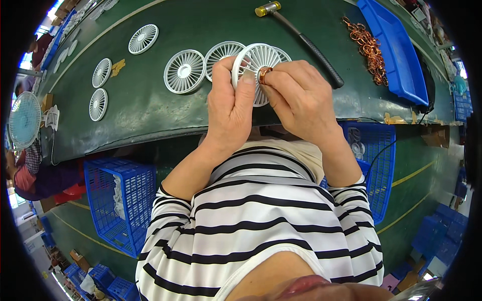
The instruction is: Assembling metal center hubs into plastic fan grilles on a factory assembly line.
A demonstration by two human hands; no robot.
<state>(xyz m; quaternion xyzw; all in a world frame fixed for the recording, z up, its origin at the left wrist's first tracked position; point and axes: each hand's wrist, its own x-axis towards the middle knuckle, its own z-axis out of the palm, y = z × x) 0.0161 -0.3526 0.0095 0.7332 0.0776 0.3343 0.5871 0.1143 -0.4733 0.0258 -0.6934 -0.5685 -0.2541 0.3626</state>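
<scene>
My left hand point(230, 103) grips the rim of a white spoked plastic fan grille point(244, 67), held tilted above the front part of the table. In the fingers of my right hand point(300, 96) is a copper-coloured ring point(262, 75), pressed at the hub of that grille. Just behind and left of my hands lie a flat white grille point(185, 71) and a second one point(221, 52), partly covered by my left hand. Another grille point(283, 53) shows only its edge behind the held one.
A hammer point(306, 42) with a yellow head lies at the back. On the right, a pile of copper rings point(369, 47) sits beside a blue tray point(401, 55). Several grilles point(143, 39) lie left on the green table point(140, 113). Blue crates point(120, 200) stand below.
</scene>
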